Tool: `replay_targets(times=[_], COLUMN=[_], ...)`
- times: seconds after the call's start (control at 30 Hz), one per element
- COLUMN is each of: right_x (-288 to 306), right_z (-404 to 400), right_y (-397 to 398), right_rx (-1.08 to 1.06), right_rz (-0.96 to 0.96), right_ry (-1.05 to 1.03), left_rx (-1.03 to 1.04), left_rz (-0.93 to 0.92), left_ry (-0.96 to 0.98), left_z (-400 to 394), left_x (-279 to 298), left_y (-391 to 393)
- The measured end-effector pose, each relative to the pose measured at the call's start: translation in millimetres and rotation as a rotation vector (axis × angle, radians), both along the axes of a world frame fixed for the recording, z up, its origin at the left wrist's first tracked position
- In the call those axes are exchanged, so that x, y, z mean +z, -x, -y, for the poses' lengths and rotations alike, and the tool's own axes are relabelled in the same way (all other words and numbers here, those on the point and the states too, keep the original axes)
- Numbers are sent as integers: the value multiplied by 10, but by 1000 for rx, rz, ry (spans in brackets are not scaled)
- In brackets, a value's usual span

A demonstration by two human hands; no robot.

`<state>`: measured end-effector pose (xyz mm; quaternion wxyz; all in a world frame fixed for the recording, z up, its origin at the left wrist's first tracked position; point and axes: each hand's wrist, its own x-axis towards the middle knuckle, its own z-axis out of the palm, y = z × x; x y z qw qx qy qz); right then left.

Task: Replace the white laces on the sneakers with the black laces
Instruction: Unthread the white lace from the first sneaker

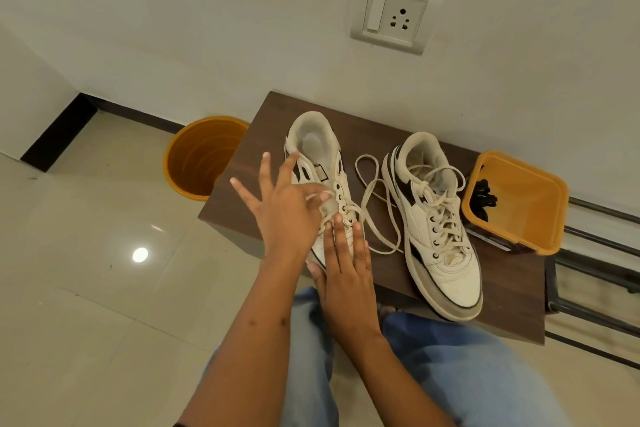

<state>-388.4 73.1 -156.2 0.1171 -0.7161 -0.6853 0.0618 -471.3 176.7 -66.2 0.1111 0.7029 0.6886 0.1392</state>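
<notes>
Where wall meets floor, dark table [349,121], orange bin [194,163]

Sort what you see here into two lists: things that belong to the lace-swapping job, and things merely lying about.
Belongs to the job:
- left sneaker, partly unlaced
- right sneaker, still laced
- loose white lace
- black laces in the orange container
- left hand, pinching the lace
- right hand, flat on the shoe

Lying about:
- orange bucket
- wall socket

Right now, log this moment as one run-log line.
step: unlacing left sneaker | left hand: pinches white lace | right hand: flat on toe | right sneaker: laced | black laces: in orange tub
</notes>
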Motion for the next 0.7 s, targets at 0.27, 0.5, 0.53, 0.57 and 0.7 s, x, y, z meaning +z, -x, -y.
replay_targets(times=[0.27, 0.5, 0.53, 0.57, 0.7], right_x=[11, 17, 25, 31, 19], right_z=[-24, -8, -6, -6, -4], right_y=[15, 14, 19, 24, 16], right_rx=[-15, -14, -14, -12, -5], right_rz=[11, -8, -14, -16, 8], right_ry=[16, 0, 7, 9, 18], left_rx=[437, -97, -92, -91, -62], left_rz=[272, -70, -107, -131, -52], left_ry=[54, 56, 95, 104, -96], left_z=[29, 6, -10, -28, -55], left_x=[-40, -39, -47, -48, -9], left_y=[428, -28, -70, -84, -14])
